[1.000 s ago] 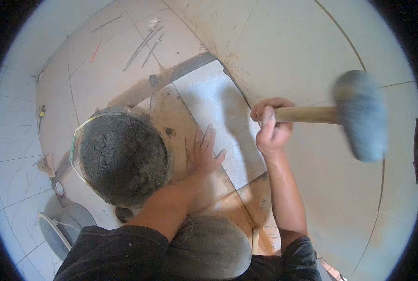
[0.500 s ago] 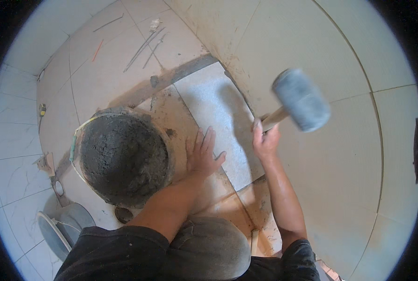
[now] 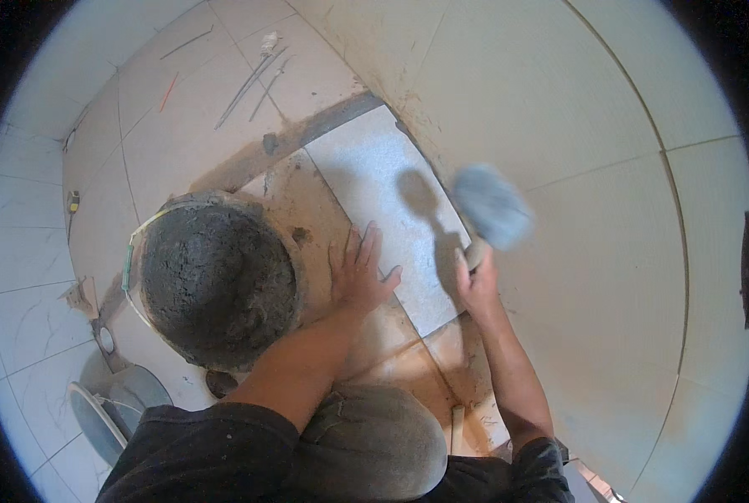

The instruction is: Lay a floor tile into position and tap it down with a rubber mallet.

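My right hand (image 3: 479,283) is closed round the wooden handle of a mallet (image 3: 492,208). The mallet's thick grey head is smeared by motion and hangs over the right side of a pale rectangular floor tile (image 3: 374,159), beside the wall. Its shadow falls on the tile. My left hand (image 3: 360,270) lies flat with fingers spread, across the joint between the pale tile and the dusty tan tile to its left. Left of that hand stands a bucket (image 3: 215,281) heaped with dark grey mortar, its wire handle folded down at the left.
A grey bucket (image 3: 139,394) stands at the lower left. Thin rods (image 3: 248,88) and an orange strip (image 3: 169,92) lie on the far floor. A tape measure (image 3: 73,201) is at the far left. The tiled wall (image 3: 592,251) rises close along the right.
The mallet has swung down and to the left, toward the pale tile. My left hand keeps its place on the floor. The whole view has shifted slightly.
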Demonstrator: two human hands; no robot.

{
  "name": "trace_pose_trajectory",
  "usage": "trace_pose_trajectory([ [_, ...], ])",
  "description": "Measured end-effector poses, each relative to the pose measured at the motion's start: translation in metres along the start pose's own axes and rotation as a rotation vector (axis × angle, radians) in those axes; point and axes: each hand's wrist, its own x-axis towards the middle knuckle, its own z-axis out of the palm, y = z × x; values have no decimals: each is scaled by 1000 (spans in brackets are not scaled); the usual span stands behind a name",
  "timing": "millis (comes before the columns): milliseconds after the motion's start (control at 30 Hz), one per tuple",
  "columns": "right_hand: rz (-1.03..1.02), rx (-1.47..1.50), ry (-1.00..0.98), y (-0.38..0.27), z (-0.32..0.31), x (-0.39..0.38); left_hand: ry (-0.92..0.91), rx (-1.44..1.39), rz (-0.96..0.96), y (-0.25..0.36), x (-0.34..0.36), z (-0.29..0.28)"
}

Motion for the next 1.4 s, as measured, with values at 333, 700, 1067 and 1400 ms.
trace_pose_trajectory([
  [333,113,264,-106,-24,-40,-17,23,6,-19,-10,-4,2],
  [700,147,77,-85,-30,-54,-55,58,21,-22,-11,-8,2],
  [1067,458,-256,-367,-16,-70,-86,-34,28,-41,-6,-3,0],
  [1400,494,-354,-473,-4,-98,-120,114,9,63,-3,-2,15],
])
